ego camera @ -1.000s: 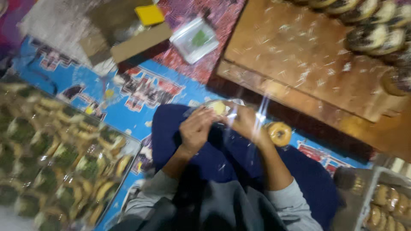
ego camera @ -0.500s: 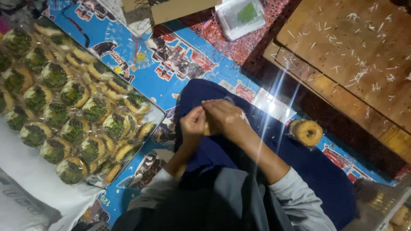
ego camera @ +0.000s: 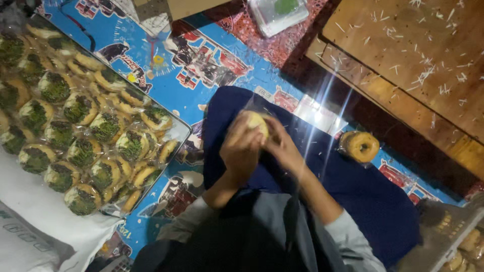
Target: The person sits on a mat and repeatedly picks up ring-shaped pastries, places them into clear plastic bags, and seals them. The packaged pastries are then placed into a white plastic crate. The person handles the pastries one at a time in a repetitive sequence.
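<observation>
Over my lap, covered in dark blue cloth (ego camera: 348, 191), both hands meet around one round yellowish pastry (ego camera: 256, 121) in a clear plastic wrapper. My left hand (ego camera: 242, 146) cups it from the left and below. My right hand (ego camera: 283, 147) presses against it from the right. A ring-shaped golden pastry (ego camera: 360, 146) in clear wrap lies on the blue cloth to the right of my hands.
A metal tray (ego camera: 179, 132) at the left holds several wrapped pastries with green and dark topping. A low wooden board (ego camera: 418, 55) strewn with pale shreds lies at the upper right. A clear plastic box (ego camera: 280, 14) sits on the patterned mat (ego camera: 201, 65). Another tray of pastries (ego camera: 466, 247) shows at the lower right corner.
The view has swung toward the left tray. My hands stay together on the wrapped pastry and have shifted slightly around it; the ring pastry still lies to their right.
</observation>
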